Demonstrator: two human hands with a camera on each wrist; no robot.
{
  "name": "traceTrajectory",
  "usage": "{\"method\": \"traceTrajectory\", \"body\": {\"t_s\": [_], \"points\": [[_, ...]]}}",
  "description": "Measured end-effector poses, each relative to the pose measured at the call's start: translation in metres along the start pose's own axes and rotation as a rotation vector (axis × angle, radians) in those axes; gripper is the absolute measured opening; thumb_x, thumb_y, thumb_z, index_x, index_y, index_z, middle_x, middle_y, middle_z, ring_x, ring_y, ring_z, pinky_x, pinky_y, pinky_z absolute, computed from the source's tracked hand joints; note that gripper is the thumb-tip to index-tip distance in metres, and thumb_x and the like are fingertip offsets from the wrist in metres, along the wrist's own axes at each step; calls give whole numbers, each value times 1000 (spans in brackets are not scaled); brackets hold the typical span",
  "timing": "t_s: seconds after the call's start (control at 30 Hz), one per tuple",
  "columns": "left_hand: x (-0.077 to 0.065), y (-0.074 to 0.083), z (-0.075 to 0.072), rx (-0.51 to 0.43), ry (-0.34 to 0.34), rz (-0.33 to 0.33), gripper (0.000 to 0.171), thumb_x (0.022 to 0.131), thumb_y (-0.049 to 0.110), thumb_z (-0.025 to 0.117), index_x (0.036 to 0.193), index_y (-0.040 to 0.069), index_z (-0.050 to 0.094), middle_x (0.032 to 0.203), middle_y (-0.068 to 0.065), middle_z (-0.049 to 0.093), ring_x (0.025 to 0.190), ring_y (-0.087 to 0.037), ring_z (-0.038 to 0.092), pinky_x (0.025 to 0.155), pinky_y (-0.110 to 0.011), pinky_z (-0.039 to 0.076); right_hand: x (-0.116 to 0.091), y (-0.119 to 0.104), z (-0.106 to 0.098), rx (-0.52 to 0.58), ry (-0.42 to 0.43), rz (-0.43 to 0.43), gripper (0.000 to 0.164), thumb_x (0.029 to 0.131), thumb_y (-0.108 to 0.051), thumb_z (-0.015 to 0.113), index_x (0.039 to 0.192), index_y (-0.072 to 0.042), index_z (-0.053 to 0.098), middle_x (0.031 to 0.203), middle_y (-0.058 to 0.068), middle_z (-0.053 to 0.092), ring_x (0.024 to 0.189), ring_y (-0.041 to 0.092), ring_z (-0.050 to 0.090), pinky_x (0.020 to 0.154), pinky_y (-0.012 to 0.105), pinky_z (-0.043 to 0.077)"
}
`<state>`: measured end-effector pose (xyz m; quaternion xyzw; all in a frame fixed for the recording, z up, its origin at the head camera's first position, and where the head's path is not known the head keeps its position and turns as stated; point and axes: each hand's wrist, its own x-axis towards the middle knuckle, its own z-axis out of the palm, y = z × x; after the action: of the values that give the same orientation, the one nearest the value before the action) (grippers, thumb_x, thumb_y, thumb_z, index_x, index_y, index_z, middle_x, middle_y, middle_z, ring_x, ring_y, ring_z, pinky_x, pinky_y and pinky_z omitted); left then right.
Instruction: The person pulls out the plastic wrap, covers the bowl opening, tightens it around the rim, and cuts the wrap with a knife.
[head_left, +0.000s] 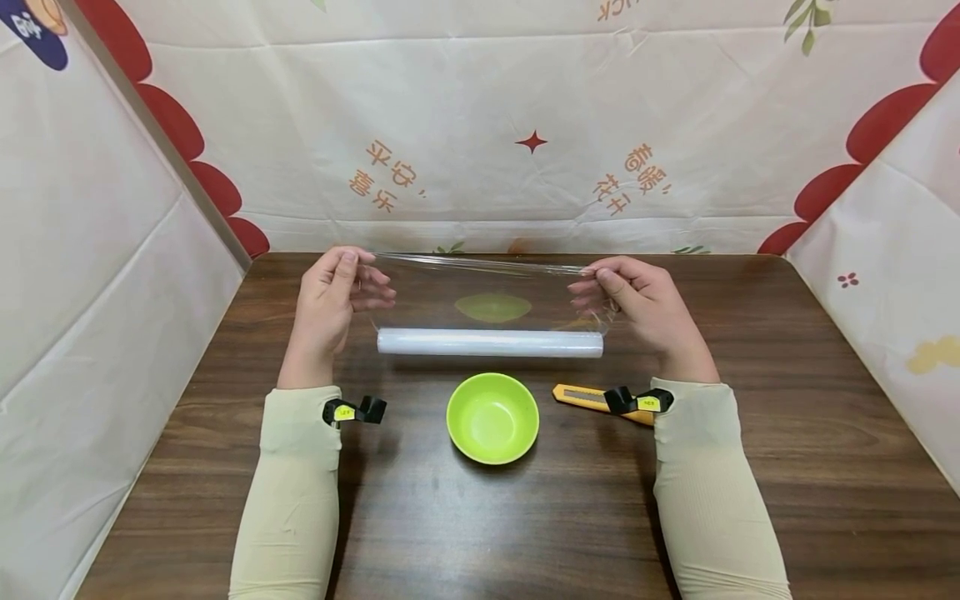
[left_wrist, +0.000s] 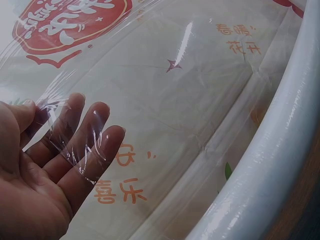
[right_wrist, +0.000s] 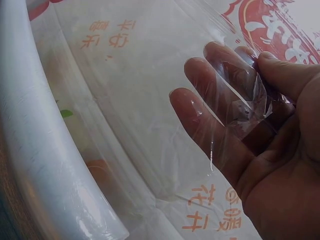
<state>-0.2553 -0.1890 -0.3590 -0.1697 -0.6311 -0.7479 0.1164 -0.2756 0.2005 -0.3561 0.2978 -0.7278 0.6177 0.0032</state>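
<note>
A white roll of cling film (head_left: 490, 342) lies crosswise on the table, and a clear sheet of film (left_wrist: 165, 95) stretches up from it. My left hand (head_left: 330, 296) pinches one corner of the sheet's far edge between thumb and forefinger. At the other corner my right hand (head_left: 633, 300) pinches the edge the same way, with crumpled film (right_wrist: 247, 112) over its fingers. The other fingers of both hands spread loosely behind the film. On the near side of the roll stands a lime green bowl (head_left: 492, 418) with nothing in it.
A yellow utility knife (head_left: 581, 397) lies right of the bowl, partly hidden by the right wrist's camera mount. The brown wooden table (head_left: 480, 533) is bounded at the back and sides by white printed cloth (head_left: 480, 125).
</note>
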Motion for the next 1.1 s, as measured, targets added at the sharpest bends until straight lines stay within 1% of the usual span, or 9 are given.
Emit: {"method": "traceTrajectory", "body": {"t_s": [0.17, 0.3, 0.37, 0.47, 0.63, 0.83, 0.97, 1.1], "points": [[0, 1, 1, 5, 8, -6, 27, 96, 27, 41, 97, 4, 56, 79, -12, 64, 68, -25, 67, 63, -42, 56, 1, -1, 0, -19, 0, 1, 26, 96, -7, 40, 110, 12, 52, 95, 7, 70, 82, 20, 69, 69, 31, 56], [1, 1, 1, 4, 8, -1, 29, 96, 27, 41, 98, 2, 55, 79, -11, 64, 67, -24, 67, 62, -42, 56, 1, -5, 1, -6, -2, -1, 25, 96, -5, 40, 109, 10, 53, 95, 11, 69, 82, 21, 69, 69, 32, 56], [1, 1, 0, 2, 7, 0, 28, 96, 27, 41, 98, 2, 55, 79, -11, 64, 67, -24, 67, 63, -41, 56, 0, -9, 3, -3, -1, -2, 24, 96, -5, 39, 109, 8, 54, 95, 14, 69, 82, 22, 69, 69, 33, 56], [1, 1, 1, -1, 8, -2, 26, 96, 27, 41, 97, 5, 56, 79, -11, 65, 68, -24, 67, 63, -42, 56, 0, -13, 5, -4, -1, -6, 24, 96, -5, 39, 109, 10, 54, 95, 16, 68, 82, 22, 69, 69, 33, 56], [0, 0, 1, 7, 8, 1, 26, 96, 26, 40, 98, 6, 56, 80, -12, 64, 68, -25, 67, 62, -43, 56, -1, -15, 6, -13, -1, -8, 26, 96, -5, 39, 109, 14, 51, 94, 10, 70, 81, 20, 69, 69, 31, 56], [2, 2, 2, 16, 1, 7, 26, 97, 26, 39, 98, 6, 56, 80, -11, 64, 69, -25, 67, 62, -43, 55, 0, -17, 4, -15, -9, -14, 26, 96, -5, 38, 108, 16, 50, 94, 9, 70, 82, 21, 69, 69, 32, 56], [1, 3, 2, 30, -1, 2, 26, 96, 27, 40, 98, 7, 56, 81, -12, 64, 69, -25, 67, 63, -43, 55, 0, -19, 4, -24, -8, -17, 24, 96, -4, 38, 108, 12, 52, 94, 7, 70, 82, 20, 69, 69, 31, 56], [-2, 2, 2, 35, 2, -10, 25, 96, 27, 40, 98, 7, 56, 81, -12, 64, 69, -24, 67, 63, -43, 55, -3, -19, 5, -45, -11, -5, 22, 96, -5, 39, 107, 5, 56, 95, 6, 70, 83, 20, 69, 70, 30, 56]]}}
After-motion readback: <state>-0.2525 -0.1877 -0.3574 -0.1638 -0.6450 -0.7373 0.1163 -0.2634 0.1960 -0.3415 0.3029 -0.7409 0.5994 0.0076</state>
